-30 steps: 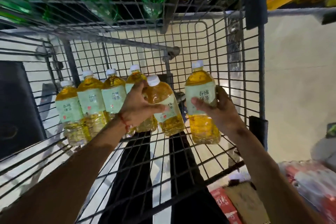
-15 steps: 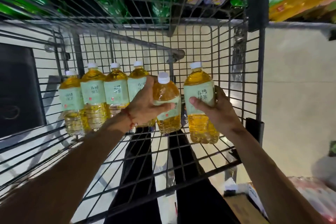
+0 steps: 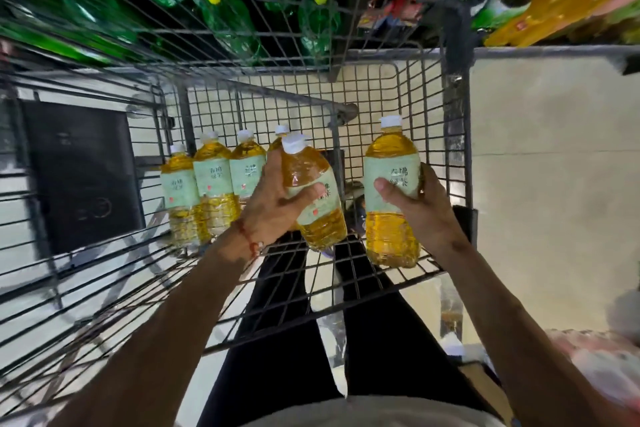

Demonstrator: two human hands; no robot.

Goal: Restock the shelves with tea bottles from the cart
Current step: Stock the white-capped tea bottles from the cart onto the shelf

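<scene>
Inside the wire cart (image 3: 381,274) stand several tea bottles with golden liquid, pale green labels and white caps. My left hand (image 3: 273,204) grips one tea bottle (image 3: 313,198), tilted and raised off the cart floor. My right hand (image 3: 420,204) grips another tea bottle (image 3: 389,184), upright and lifted near the cart's right wall. A row of three bottles (image 3: 211,184) stays standing at the left, and a fourth bottle (image 3: 280,135) is mostly hidden behind my left hand.
Beyond the cart's far wall lie shelves with green bottles (image 3: 225,21) and an orange bottle (image 3: 561,7) at the upper right. A dark panel (image 3: 79,170) sits left of the cart. My dark trouser legs show below the cart floor. Wrapped packs (image 3: 602,367) lie at the lower right.
Both hands have lifted their bottles higher off the cart floor. The left bottle now tilts away from the row. The camera has moved closer.
</scene>
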